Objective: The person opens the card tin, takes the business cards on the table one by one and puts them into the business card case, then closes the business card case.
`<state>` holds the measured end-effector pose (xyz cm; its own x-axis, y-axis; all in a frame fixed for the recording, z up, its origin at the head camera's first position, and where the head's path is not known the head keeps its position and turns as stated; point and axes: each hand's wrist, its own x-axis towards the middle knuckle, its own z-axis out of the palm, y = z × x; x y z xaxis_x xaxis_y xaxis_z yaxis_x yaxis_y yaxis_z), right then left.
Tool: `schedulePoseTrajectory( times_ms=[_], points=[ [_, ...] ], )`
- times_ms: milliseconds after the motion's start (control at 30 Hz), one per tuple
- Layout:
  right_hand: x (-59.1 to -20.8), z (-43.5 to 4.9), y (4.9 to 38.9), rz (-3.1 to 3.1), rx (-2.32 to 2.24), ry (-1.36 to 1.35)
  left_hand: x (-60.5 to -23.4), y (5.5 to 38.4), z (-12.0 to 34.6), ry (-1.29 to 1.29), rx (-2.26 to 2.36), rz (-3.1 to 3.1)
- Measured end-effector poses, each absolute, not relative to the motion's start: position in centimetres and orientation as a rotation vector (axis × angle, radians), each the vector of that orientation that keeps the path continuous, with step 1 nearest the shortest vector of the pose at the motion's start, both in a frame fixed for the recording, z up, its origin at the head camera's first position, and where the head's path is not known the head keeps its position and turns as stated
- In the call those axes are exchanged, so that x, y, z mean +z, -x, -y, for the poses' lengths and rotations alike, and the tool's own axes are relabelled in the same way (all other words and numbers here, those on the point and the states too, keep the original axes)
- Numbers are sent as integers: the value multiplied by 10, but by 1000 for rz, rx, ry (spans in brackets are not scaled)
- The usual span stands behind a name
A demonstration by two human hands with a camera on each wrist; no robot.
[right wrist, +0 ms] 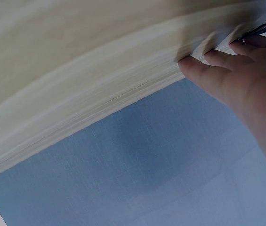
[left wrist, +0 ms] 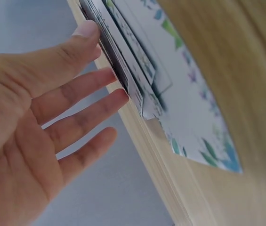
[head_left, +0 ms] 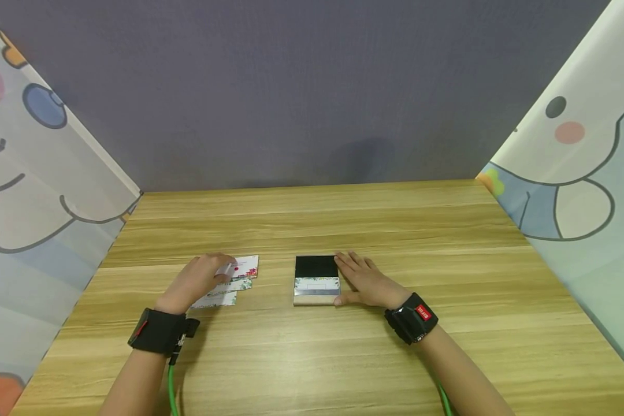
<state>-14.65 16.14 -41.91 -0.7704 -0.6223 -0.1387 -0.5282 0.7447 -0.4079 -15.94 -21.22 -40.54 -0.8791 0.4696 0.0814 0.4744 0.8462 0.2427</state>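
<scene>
Several white floral-edged cards (head_left: pixel 244 284) lie overlapped at the left of the wooden table, a card with red flowers on top. My left hand (head_left: pixel 204 277) reaches over them, its thumb and fingertips right at the edge of the pile in the left wrist view, fingers loosely extended. Near the middle sits a small card case (head_left: pixel 316 267) with a black upper part and a silver front edge; a floral card (head_left: pixel 317 283) lies in its lower part. Beside the case, my right hand (head_left: pixel 366 283) rests with fingers stretched, the fingertips and thumb at its right side.
The wooden table (head_left: pixel 312 358) runs back to a grey panel (head_left: pixel 291 92). Cartoon-printed walls (head_left: pixel 577 173) flank it on both sides. Each wrist wears a black strap, and a green cable (head_left: pixel 171 387) trails from the left one.
</scene>
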Motion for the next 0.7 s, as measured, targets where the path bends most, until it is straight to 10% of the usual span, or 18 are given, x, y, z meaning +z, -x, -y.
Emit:
schedulePoseTrajectory(
  times_ms=[700],
  points=[
    [-421, -162, 147, -2686, -488, 900, -402, 173, 205, 582, -277, 2767]
  ],
)
